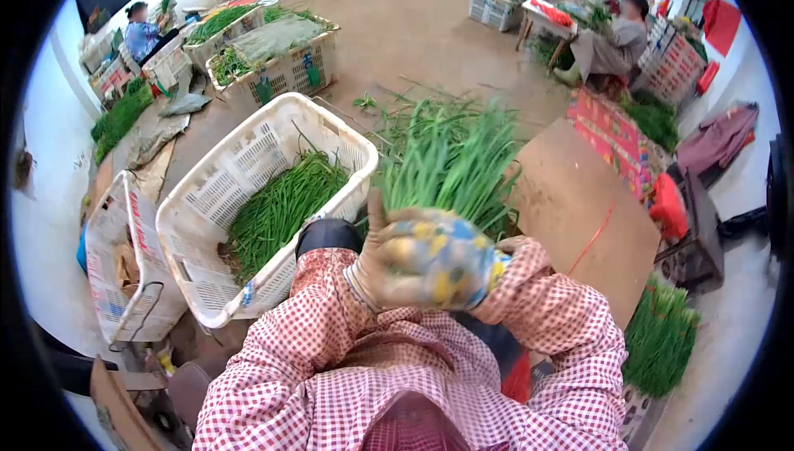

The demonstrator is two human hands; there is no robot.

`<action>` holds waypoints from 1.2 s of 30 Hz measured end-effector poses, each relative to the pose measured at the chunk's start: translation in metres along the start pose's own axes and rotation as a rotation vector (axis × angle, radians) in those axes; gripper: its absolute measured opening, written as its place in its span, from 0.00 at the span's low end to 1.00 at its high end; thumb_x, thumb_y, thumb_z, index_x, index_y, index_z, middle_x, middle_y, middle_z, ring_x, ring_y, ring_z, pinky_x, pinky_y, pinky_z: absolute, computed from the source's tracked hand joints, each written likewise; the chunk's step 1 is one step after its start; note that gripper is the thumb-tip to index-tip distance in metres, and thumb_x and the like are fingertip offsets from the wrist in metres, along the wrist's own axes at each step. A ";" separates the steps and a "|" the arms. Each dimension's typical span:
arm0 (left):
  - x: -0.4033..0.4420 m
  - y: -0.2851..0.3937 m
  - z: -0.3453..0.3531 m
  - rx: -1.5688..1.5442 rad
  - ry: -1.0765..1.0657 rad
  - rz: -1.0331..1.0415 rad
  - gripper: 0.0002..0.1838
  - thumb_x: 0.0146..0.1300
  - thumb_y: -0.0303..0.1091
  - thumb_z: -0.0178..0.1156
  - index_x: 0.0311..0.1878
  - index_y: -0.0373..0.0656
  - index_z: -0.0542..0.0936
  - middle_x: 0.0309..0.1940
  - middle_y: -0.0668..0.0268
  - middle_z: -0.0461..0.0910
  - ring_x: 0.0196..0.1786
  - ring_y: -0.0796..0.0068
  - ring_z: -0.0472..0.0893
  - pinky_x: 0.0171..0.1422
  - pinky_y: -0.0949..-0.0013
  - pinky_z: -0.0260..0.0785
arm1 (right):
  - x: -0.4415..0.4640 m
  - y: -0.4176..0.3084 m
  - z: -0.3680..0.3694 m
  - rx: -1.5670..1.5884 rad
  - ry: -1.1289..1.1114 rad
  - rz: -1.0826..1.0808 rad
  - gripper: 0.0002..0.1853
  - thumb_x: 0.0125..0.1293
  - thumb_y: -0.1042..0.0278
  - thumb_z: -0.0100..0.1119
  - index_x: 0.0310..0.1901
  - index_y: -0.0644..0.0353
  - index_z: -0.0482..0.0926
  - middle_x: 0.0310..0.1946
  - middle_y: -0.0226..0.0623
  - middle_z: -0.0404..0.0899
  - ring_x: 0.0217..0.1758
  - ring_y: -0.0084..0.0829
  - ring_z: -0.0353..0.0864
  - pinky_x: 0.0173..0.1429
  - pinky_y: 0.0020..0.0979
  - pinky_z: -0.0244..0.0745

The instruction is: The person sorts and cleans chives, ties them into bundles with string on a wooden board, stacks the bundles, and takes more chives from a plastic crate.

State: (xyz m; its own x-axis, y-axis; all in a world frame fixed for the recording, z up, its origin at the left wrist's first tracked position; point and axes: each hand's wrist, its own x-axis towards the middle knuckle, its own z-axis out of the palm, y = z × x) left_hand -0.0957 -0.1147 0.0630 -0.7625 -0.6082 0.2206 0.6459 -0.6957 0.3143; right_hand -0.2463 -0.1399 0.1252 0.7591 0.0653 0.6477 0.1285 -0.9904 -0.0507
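Both of my gloved hands are together in front of my chest, around the lower end of a bunch of long green chives point(451, 161). My right hand point(451, 256), in a blue and yellow patterned glove, is closed across the bunch, slightly blurred. My left hand point(382, 265), in a beige glove, is closed at the left side of the bunch, with one finger pointing up. The stalk ends are hidden behind the gloves. Leaves fan upward and away from me. Just left stands a white plastic crate point(178, 227) with loose chives point(285, 203) in it.
A brown board point(579, 203) lies to the right, with a red strip on it. More chives point(662, 339) stand at the lower right. A smaller crate point(107, 277) is at far left. Filled crates point(277, 70) stand ahead. Two people point(149, 33) point(620, 37) sit farther off.
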 end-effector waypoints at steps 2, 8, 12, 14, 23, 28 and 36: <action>-0.007 0.005 -0.010 0.078 0.073 0.039 0.53 0.60 0.67 0.60 0.75 0.37 0.54 0.67 0.49 0.69 0.66 0.53 0.73 0.69 0.50 0.68 | 0.004 -0.023 0.020 0.009 -0.135 0.065 0.15 0.54 0.66 0.61 0.44 0.41 0.76 0.36 0.31 0.78 0.44 0.37 0.84 0.65 0.42 0.78; -0.023 0.030 -0.048 0.201 0.192 0.119 0.52 0.59 0.66 0.62 0.75 0.39 0.56 0.67 0.49 0.68 0.65 0.52 0.74 0.66 0.48 0.70 | -0.019 -0.024 0.128 0.282 -0.047 0.064 0.21 0.61 0.65 0.57 0.57 0.46 0.71 0.56 0.39 0.72 0.63 0.38 0.72 0.64 0.42 0.74; -0.021 0.048 -0.075 0.194 0.185 0.141 0.51 0.59 0.65 0.63 0.75 0.40 0.57 0.67 0.49 0.68 0.65 0.51 0.74 0.65 0.47 0.72 | -0.007 -0.008 0.090 0.828 0.015 0.244 0.25 0.60 0.62 0.61 0.60 0.51 0.71 0.55 0.44 0.72 0.62 0.42 0.73 0.67 0.47 0.69; -0.018 0.054 -0.087 0.181 0.160 0.150 0.50 0.59 0.65 0.63 0.74 0.41 0.58 0.67 0.49 0.68 0.64 0.51 0.74 0.64 0.47 0.72 | 0.003 0.008 0.015 0.498 0.099 0.061 0.32 0.51 0.58 0.75 0.57 0.59 0.75 0.52 0.46 0.74 0.57 0.43 0.75 0.65 0.50 0.70; 0.030 0.041 -0.135 0.154 0.098 0.303 0.49 0.53 0.53 0.73 0.73 0.40 0.62 0.62 0.53 0.74 0.61 0.59 0.78 0.60 0.54 0.77 | -0.087 0.040 -0.003 0.339 0.207 1.354 0.38 0.58 0.42 0.70 0.60 0.64 0.72 0.52 0.47 0.79 0.54 0.36 0.79 0.60 0.36 0.75; 0.113 0.057 -0.095 1.100 0.216 0.168 0.54 0.44 0.42 0.77 0.72 0.37 0.57 0.60 0.60 0.74 0.61 0.67 0.74 0.68 0.61 0.66 | -0.100 0.092 -0.031 0.973 0.732 1.149 0.53 0.52 0.46 0.77 0.73 0.59 0.57 0.67 0.44 0.69 0.69 0.39 0.70 0.67 0.43 0.71; 0.260 0.055 -0.050 1.451 0.003 0.032 0.54 0.38 0.36 0.84 0.69 0.40 0.64 0.64 0.63 0.72 0.66 0.69 0.71 0.73 0.59 0.63 | -0.198 0.146 -0.084 0.896 1.298 0.800 0.56 0.50 0.56 0.77 0.76 0.54 0.50 0.70 0.47 0.65 0.72 0.47 0.65 0.69 0.49 0.71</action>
State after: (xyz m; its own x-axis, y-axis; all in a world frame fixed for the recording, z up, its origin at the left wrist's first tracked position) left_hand -0.2566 -0.3303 0.0920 -0.7476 -0.6178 0.2439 0.0546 0.3088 0.9496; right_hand -0.4319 -0.3082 0.0534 -0.0863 -0.9267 0.3657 0.6289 -0.3354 -0.7015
